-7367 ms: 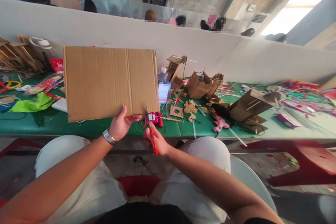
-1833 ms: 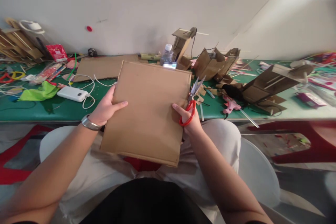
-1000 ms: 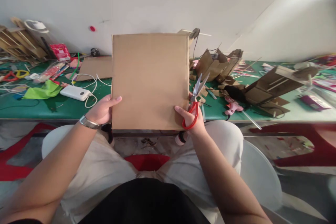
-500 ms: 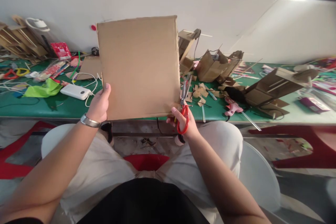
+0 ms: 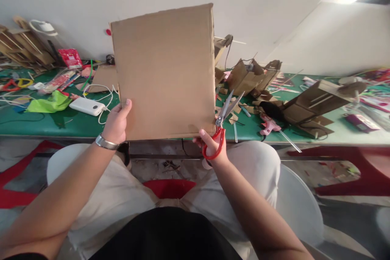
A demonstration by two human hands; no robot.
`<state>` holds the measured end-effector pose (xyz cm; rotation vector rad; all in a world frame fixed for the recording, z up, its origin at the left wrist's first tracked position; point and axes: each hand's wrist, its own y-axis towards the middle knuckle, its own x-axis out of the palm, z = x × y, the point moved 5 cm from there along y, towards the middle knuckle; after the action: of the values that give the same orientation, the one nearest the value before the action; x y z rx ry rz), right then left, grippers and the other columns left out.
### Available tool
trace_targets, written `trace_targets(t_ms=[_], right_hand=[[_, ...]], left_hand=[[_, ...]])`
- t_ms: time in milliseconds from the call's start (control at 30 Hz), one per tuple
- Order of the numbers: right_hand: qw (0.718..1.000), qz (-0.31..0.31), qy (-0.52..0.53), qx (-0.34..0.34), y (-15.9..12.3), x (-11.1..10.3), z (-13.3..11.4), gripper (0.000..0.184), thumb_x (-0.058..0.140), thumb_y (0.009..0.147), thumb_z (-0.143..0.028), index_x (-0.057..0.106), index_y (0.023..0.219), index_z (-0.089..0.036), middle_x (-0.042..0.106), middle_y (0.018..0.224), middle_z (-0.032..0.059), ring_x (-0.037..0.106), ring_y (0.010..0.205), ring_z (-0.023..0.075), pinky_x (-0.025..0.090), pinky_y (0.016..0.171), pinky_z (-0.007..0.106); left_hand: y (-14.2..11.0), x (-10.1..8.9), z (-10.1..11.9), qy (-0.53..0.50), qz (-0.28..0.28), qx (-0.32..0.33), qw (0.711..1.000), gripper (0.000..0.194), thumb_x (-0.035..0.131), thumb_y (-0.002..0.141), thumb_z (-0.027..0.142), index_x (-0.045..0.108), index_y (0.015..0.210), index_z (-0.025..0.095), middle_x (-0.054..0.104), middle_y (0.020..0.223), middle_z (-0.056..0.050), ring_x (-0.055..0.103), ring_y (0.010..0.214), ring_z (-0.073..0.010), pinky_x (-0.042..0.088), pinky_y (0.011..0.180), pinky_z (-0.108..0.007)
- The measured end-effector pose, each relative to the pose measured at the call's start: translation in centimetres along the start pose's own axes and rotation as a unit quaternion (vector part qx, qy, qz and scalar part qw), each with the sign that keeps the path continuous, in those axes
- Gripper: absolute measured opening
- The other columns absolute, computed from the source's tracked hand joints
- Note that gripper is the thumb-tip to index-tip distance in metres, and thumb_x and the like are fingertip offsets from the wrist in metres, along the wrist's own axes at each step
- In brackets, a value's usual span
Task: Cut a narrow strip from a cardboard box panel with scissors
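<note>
A brown, nearly square sheet of cardboard (image 5: 164,73) is held up in front of me, tilted so that its right top corner stands higher. My left hand (image 5: 117,124) grips its lower left edge, thumb on the near face and the other fingers hidden behind. At the lower right corner, my right hand (image 5: 215,146) has its thumb near the bottom edge. Red-handled scissors (image 5: 219,122) are looped on that same hand, their blades parted and pointing up and away to the right of the sheet.
On the green table (image 5: 88,128) lie a white power bank (image 5: 87,106) with a cable, a lime-green cloth (image 5: 50,102) and cardboard scraps. To the right are a pink glue gun (image 5: 269,125), a purple box (image 5: 362,122) and cardboard structures (image 5: 317,103). A white partition (image 5: 289,28) stands behind.
The cardboard's right top corner has risen and shifted right, so the sheet tilts more. The scissors have turned to the right and their blades have spread further apart.
</note>
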<state>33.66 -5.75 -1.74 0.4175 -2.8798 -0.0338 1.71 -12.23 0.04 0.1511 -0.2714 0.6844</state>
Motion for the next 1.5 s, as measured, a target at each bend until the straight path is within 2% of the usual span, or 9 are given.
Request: trace_targets(t_ms=[133, 233, 367, 533, 800, 1067, 1267, 1367, 1500], right_hand=[[0.998, -0.001, 0.001, -0.057, 0.6, 0.0, -1.1, 0.072, 0.079, 0.083, -0.055, 0.041, 0.141, -0.032, 0.060, 0.071, -0.0068, 0.054, 0.049, 0.0137, 0.041, 0.043, 0.026], [0.997, -0.017, 0.011, -0.074, 0.7, 0.3, -1.4, 0.064, 0.076, 0.086, -0.057, 0.043, 0.136, -0.032, 0.068, 0.084, -0.0034, 0.055, 0.049, 0.0121, 0.039, 0.042, 0.025], [0.997, -0.069, -0.012, -0.025, -0.2, 1.6, -0.7, 0.052, 0.072, 0.092, -0.059, 0.049, 0.127, -0.028, 0.073, 0.092, 0.0009, 0.060, 0.050, 0.0118, 0.039, 0.039, 0.022], [0.987, -0.155, -0.018, 0.034, -1.6, 3.3, 0.4, 0.054, 0.072, 0.094, -0.061, 0.050, 0.129, -0.026, 0.073, 0.088, 0.0007, 0.064, 0.048, 0.0118, 0.040, 0.035, 0.020], [0.946, -0.289, -0.012, 0.144, -2.9, 4.7, 2.0, 0.068, 0.088, 0.079, -0.057, 0.054, 0.126, -0.023, 0.069, 0.068, -0.0046, 0.062, 0.045, 0.0146, 0.051, 0.040, 0.023], [0.957, -0.257, -0.095, 0.095, -2.5, 4.6, 2.7, 0.071, 0.087, 0.082, -0.035, 0.044, 0.138, -0.027, 0.056, 0.068, -0.0112, 0.048, 0.051, 0.0092, 0.039, 0.047, 0.019], [0.952, -0.280, 0.012, 0.119, -2.9, 5.3, 2.7, 0.053, 0.080, 0.088, -0.039, 0.046, 0.128, -0.030, 0.064, 0.084, -0.0054, 0.058, 0.060, 0.0113, 0.049, 0.054, 0.023], [0.950, -0.285, 0.029, 0.123, -3.1, 5.5, 2.8, 0.053, 0.078, 0.090, -0.045, 0.051, 0.133, -0.029, 0.066, 0.084, -0.0036, 0.062, 0.063, 0.0123, 0.054, 0.056, 0.025], [0.947, -0.286, 0.004, 0.145, -3.3, 5.5, 3.4, 0.065, 0.075, 0.092, -0.053, 0.051, 0.147, -0.027, 0.070, 0.079, -0.0025, 0.061, 0.051, 0.0114, 0.051, 0.046, 0.023]], left_hand=[[-0.2, 0.1, 0.2, -0.012, 0.012, 0.013, 1.000, 0.037, 0.086, 0.084, 0.053, 0.079, 0.107, 0.025, 0.079, 0.124, -0.005, 0.063, 0.139, -0.0276, 0.054, 0.113, -0.038], [-0.3, 0.1, 0.5, -0.037, 0.035, -0.001, 0.999, 0.036, 0.085, 0.085, 0.052, 0.078, 0.112, 0.028, 0.078, 0.130, -0.004, 0.064, 0.138, -0.0279, 0.058, 0.109, -0.040], [-0.2, 0.1, 1.0, -0.034, 0.052, 0.016, 0.998, 0.036, 0.084, 0.085, 0.052, 0.076, 0.111, 0.029, 0.078, 0.132, -0.004, 0.068, 0.133, -0.0304, 0.061, 0.107, -0.042], [-0.1, 0.1, 1.0, -0.025, 0.052, 0.011, 0.998, 0.036, 0.083, 0.085, 0.053, 0.075, 0.109, 0.028, 0.081, 0.125, -0.005, 0.069, 0.132, -0.0326, 0.062, 0.107, -0.045], [0.3, -0.5, 0.4, -0.044, 0.061, -0.007, 0.997, 0.032, 0.077, 0.089, 0.049, 0.075, 0.112, 0.027, 0.081, 0.123, -0.004, 0.072, 0.126, -0.0297, 0.063, 0.104, -0.041], [0.2, 0.5, 0.4, -0.138, -0.004, -0.012, 0.990, 0.027, 0.081, 0.084, 0.025, 0.075, 0.110, 0.026, 0.079, 0.129, -0.002, 0.068, 0.131, -0.0248, 0.059, 0.109, -0.038], [-0.5, 2.0, 1.2, -0.128, -0.045, 0.023, 0.990, 0.043, 0.090, 0.077, 0.022, 0.073, 0.116, 0.030, 0.080, 0.127, 0.000, 0.067, 0.135, -0.0247, 0.058, 0.111, -0.036], [-1.0, 2.4, 1.1, -0.128, -0.062, 0.007, 0.990, 0.047, 0.092, 0.075, 0.024, 0.072, 0.117, 0.031, 0.079, 0.126, 0.000, 0.067, 0.134, -0.0243, 0.063, 0.101, -0.033], [-1.4, 2.7, 0.6, -0.111, -0.055, -0.009, 0.992, 0.045, 0.095, 0.072, 0.034, 0.073, 0.112, 0.031, 0.077, 0.128, 0.000, 0.072, 0.122, -0.0236, 0.064, 0.071, -0.023]])
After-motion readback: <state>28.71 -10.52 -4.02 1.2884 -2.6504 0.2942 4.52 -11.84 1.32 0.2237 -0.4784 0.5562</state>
